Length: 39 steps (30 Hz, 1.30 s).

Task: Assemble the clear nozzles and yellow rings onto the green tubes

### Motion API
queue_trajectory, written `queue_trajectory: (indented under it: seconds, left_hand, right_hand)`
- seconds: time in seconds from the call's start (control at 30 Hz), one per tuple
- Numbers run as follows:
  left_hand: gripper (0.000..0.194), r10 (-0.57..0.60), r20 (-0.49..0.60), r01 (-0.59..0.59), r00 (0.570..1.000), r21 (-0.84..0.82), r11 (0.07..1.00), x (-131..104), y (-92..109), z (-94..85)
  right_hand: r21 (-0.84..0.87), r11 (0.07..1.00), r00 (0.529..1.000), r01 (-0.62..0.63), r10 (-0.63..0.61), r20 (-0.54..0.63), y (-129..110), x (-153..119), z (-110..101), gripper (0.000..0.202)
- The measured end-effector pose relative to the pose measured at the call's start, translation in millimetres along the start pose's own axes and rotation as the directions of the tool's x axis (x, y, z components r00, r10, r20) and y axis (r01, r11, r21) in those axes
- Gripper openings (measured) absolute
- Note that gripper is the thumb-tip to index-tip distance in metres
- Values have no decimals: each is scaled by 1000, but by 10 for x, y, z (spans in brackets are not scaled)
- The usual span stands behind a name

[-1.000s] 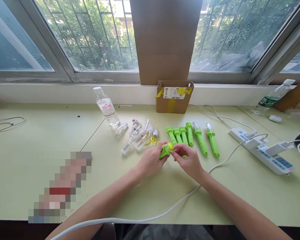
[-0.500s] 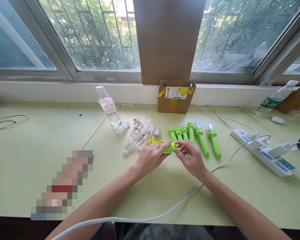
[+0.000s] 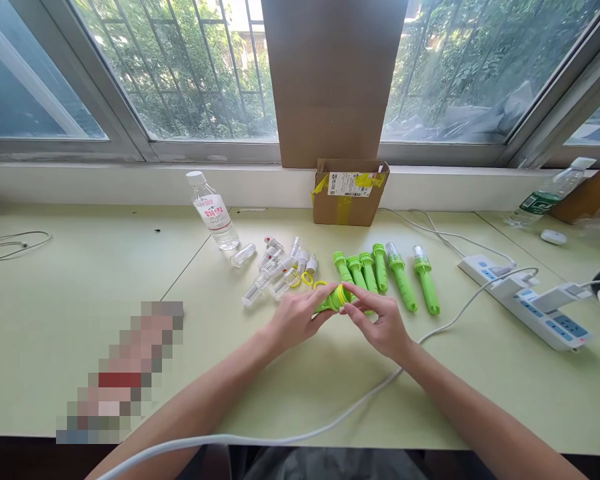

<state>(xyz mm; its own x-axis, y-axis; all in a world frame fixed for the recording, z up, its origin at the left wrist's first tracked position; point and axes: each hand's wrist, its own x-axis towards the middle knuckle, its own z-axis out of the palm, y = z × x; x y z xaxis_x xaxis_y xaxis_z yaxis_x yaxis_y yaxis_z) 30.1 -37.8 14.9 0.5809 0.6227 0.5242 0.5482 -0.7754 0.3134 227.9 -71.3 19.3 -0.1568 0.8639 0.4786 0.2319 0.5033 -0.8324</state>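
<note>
Ring and fingers: the yellow ring (image 3: 341, 295) faces the viewer more than half a second ago, and the right grip (image 3: 380, 320) has changed from a bunched pinch to a wider spread, forefinger at the ring's far edge, thumb at its near edge.
Meaning: the ring appears to sit around the handle's right end; this looks like adjusting its seat, though whether it is fully down cannot be told.
Green handle: the held handle (image 3: 328, 301) lies between the two grips, above the bench (image 3: 290, 400), its ringed end toward the right.
Left grip: fingers closed around the handle's body; this left grip (image 3: 295, 319) hides much of it.
Right grip: partly spread, fingertips at the ring; whether they pinch or only press is unclear.
Around them: loose yellow rings (image 3: 307, 279) and clear tubes (image 3: 255, 290) to the far left, other green handles (image 3: 403, 283) to the far right.
</note>
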Motion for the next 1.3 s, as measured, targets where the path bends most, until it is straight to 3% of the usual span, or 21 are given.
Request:
queue_trajectory:
  seconds: [0.23, 0.5, 0.57, 0.7, 0.77, 0.87, 0.97, 1.17, 1.3]
  left_hand:
    - [46, -36, 17, 38, 999, -122, 992, 0, 71, -1]
    - [42, -91, 14, 89, 996, -387, 918, 63, 129, -33]
    - [42, -135, 70, 152, 988, -508, 848, 71, 163, -56]
    - [41, -206, 262, 333, 943, -733, 593, 80, 218, -114]
    - [40, -207, 362, 417, 909, -771, 482, 84, 216, -141]
    - [39, -180, 456, 489, 872, -779, 393, 91, 187, -166]
    - [40, -167, 481, 506, 861, -778, 372, 92, 169, -167]
    - [42, -155, 515, 533, 843, -761, 369, 81, 186, -140]
    - [41, -182, 513, 541, 839, -752, 376, 77, 198, -129]
  right_hand:
    - [42, 998, 999, -52, 52, 4, -17, 62, -60, 37]
    - [51, 999, 1000, 4, -5, 16, 5, 72, -96, 36]
    - [60, 998, 1000, 1, -1, 6, -2, 70, -93, 33]
    - [65, 998, 1000, 5, -5, -7, -15, 71, -105, 25]
    - [44, 999, 999, 26, -27, 27, -20, 72, -109, 22]
    - [34, 999, 999, 12, -13, 47, -26, 75, -103, 19]
    - [76, 996, 998, -47, 44, 49, -30, 80, -103, 20]
    - [118, 982, 975, -146, 123, 184, -42, 96, -156, 23]
    - [117, 982, 977, -149, 129, 168, -50, 98, -152, 26]
